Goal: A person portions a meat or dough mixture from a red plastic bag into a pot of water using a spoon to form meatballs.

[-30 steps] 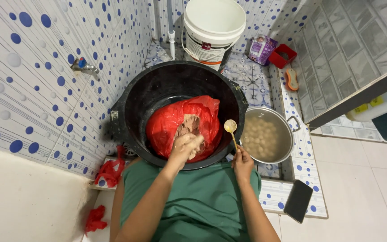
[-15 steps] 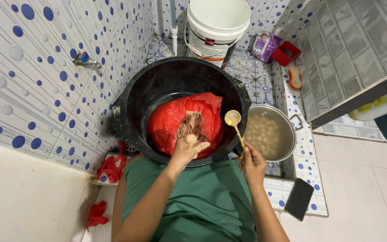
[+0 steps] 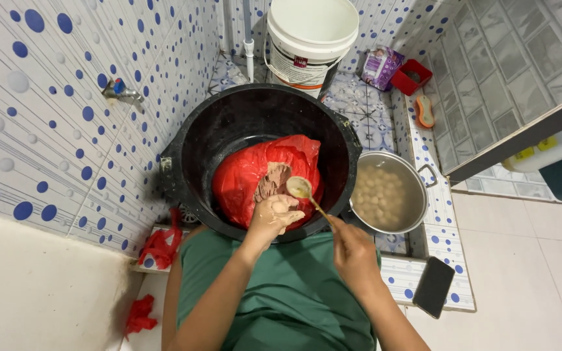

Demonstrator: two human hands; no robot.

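Observation:
My left hand (image 3: 273, 218) is closed around a lump of pale brown paste, with a small ball of it at the top of the fist. It hovers over a red plastic bag (image 3: 245, 175) of the same paste that lies in a big black tub (image 3: 229, 123). My right hand (image 3: 352, 250) holds a thin-handled spoon (image 3: 302, 189), whose bowl sits right beside the ball above my left fist. To the right stands a metal pot (image 3: 417, 195) of cloudy water with several pale balls in it.
A white bucket (image 3: 310, 39) stands behind the tub. A tap (image 3: 120, 91) juts from the blue-dotted tile wall on the left. A dark phone (image 3: 433, 287) lies on the tiled ledge at lower right. A red box (image 3: 411, 77), a purple packet (image 3: 381, 65) and a brush (image 3: 424, 112) sit at the back right.
My right hand has swung the spoon left, from over the pot's edge to just above my left fist. My left hand has squeezed up a ball of paste.

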